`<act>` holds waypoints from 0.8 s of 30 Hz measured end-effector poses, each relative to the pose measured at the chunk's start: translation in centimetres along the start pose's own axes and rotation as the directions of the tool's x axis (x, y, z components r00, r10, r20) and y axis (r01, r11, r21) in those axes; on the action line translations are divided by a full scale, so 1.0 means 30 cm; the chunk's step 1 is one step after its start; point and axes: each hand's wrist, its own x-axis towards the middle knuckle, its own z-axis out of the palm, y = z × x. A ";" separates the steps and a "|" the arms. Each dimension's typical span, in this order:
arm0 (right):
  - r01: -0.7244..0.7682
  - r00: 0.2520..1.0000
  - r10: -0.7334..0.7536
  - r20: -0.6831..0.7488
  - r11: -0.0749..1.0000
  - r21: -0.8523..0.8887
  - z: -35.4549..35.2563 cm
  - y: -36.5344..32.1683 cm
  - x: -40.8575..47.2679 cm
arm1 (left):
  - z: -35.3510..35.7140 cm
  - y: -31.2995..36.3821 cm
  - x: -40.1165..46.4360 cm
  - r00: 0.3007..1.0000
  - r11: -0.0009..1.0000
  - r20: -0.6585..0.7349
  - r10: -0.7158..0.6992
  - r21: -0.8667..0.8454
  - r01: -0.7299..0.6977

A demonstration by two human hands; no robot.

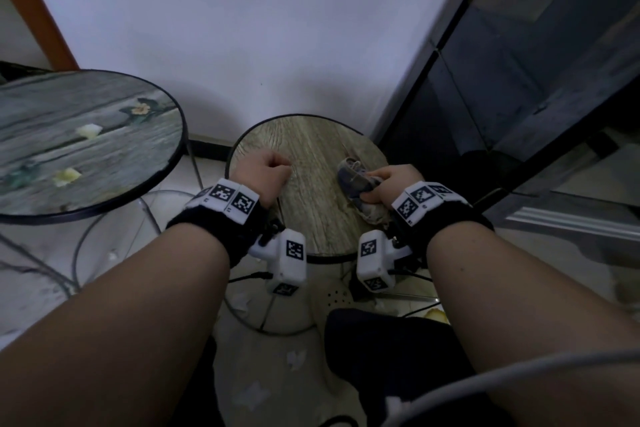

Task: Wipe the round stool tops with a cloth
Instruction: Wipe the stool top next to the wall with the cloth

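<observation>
On the wooden stool top [308,184], a bunched cloth [356,184] is clamped in the right hand [394,184]; the left hand [266,170] is fisted, empty. Edge areas may be missed if the cloth is kept bunched.

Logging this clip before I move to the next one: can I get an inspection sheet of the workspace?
Surface: brown stool top, wood-grain, bare apart from the hands and cloth.
Job's things: cloth bunched, lying on the brown top; grey stool top to its left.
Clutter: two yellowish scraps on the grey top; white bits on the floor.
Grips: right hand closed on the cloth; left hand fisted, empty, on the brown top.
Cables: pale cable crosses the right forearm.
Surroundings: white wall, dark cabinet.
</observation>
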 end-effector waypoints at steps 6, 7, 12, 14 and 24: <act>-0.002 1.000 0.002 0.007 1.000 0.002 0.008 0.023 -0.033 | 0.009 0.003 -0.006 0.999 0.996 0.029 0.034 0.085 -0.037; 0.000 1.000 0.000 0.007 1.000 -0.007 0.008 0.027 -0.041 | 0.010 0.003 -0.006 0.999 0.997 0.024 0.028 0.073 -0.030; 0.005 1.000 -0.005 0.004 1.000 -0.014 0.010 0.047 -0.083 | 0.010 0.009 -0.009 1.000 0.999 0.008 0.018 0.047 -0.019; -0.007 1.000 0.007 0.008 1.000 0.002 0.011 0.054 -0.095 | 0.010 0.010 -0.006 1.000 0.999 -0.004 0.023 0.049 -0.023; -0.023 0.999 0.023 0.031 1.000 0.010 0.003 0.072 -0.125 | 0.014 0.004 0.017 1.000 0.998 -0.016 0.023 0.063 -0.022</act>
